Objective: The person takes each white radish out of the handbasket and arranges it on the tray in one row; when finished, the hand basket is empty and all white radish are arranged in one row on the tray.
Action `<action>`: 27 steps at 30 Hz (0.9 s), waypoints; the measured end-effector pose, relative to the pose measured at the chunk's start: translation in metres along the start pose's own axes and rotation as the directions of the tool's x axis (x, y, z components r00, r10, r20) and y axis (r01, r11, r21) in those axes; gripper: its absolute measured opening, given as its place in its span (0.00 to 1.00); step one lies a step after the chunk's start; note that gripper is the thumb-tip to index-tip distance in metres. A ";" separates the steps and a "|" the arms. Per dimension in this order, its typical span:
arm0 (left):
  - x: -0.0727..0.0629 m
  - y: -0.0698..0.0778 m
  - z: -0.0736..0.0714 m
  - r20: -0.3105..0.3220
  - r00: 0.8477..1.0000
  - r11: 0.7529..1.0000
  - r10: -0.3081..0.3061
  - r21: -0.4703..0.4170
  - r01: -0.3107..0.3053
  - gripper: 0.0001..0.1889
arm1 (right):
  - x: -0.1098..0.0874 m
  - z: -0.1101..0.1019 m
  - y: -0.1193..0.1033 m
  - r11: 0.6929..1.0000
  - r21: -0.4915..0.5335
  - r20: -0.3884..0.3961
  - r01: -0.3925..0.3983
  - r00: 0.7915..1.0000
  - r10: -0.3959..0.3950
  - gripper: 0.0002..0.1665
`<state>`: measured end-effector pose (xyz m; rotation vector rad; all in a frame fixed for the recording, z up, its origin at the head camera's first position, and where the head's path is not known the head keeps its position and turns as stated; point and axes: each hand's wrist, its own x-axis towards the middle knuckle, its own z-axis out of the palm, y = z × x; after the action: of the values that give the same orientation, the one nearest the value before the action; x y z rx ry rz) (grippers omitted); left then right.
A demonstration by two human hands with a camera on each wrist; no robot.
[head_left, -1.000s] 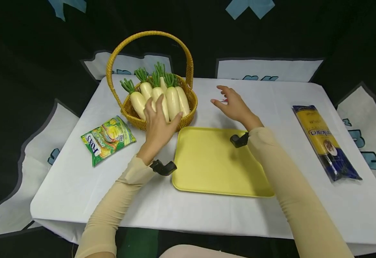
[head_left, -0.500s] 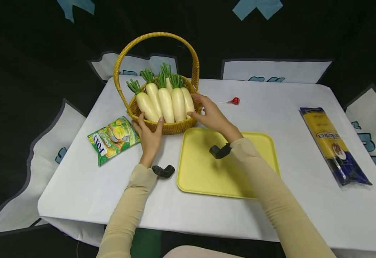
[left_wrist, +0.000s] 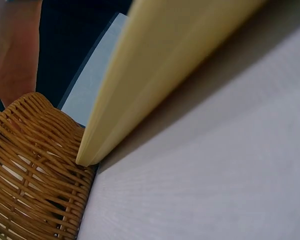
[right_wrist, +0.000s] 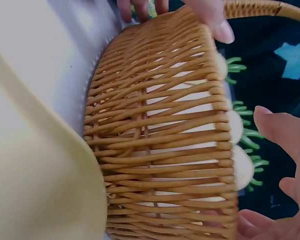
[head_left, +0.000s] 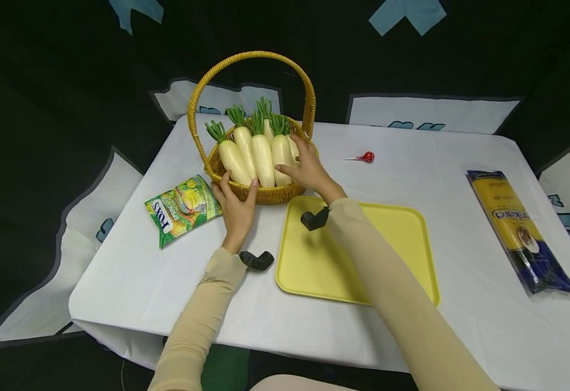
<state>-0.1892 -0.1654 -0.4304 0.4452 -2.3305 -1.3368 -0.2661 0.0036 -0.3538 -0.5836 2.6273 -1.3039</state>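
At the left of the white-covered table (head_left: 119,288) lies a green packet (head_left: 183,210) lettered FOX'S, turned aslant, its right end just beside the left hand (head_left: 238,213); whether the two touch is hard to tell. That hand holds the near left side of a woven basket (head_left: 271,195), thumb at the rim and the other fingers spread along the outer wall.

The basket stands upright on the far left part of the table, its tall handle (head_left: 255,54) arching overhead. Inside it, white radishes (head_left: 263,160) lean side by side, leafy green tops (head_left: 257,122) pointing to the far side.

The right hand (head_left: 309,169) is over the basket's right side, thumb and fingers parted around the rightmost radishes and not clenched; contact with them cannot be made out. The right wrist view shows the thumb beyond the rim and other fingertips partly hidden behind the weave.

Just nearer than the basket, and reaching further right, a yellow tray (head_left: 309,266) lies flat beneath the right forearm. Farther right, on the far part of the table, is a red lollipop (head_left: 367,157), its stick pointing left. At the far right end of this row, well apart, a long yellow-and-blue packet (head_left: 517,228) lies at a slant.
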 end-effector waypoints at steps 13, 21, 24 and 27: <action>-0.001 0.001 -0.001 0.001 1.000 1.000 -0.009 -0.001 0.009 0.38 | 0.021 0.008 -0.009 0.982 -0.174 0.070 -0.076 0.994 0.090 0.51; -0.002 -0.001 -0.002 -0.009 1.000 0.999 -0.030 0.013 0.030 0.38 | 0.028 0.016 -0.007 0.958 -0.275 0.057 -0.076 0.994 0.095 0.48; -0.001 -0.001 -0.001 -0.013 1.000 1.000 -0.020 0.016 0.020 0.38 | 0.029 0.017 -0.007 0.963 -0.259 0.050 -0.080 0.994 0.096 0.46; 0.000 -0.001 -0.001 -0.020 1.000 1.000 -0.009 0.014 0.009 0.38 | 0.029 0.016 -0.006 0.977 -0.199 0.041 -0.082 0.995 0.092 0.43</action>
<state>-0.1886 -0.1665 -0.4312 0.4713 -2.3257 -1.3151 -0.2858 -0.0232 -0.3575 -0.5138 2.7252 -0.9991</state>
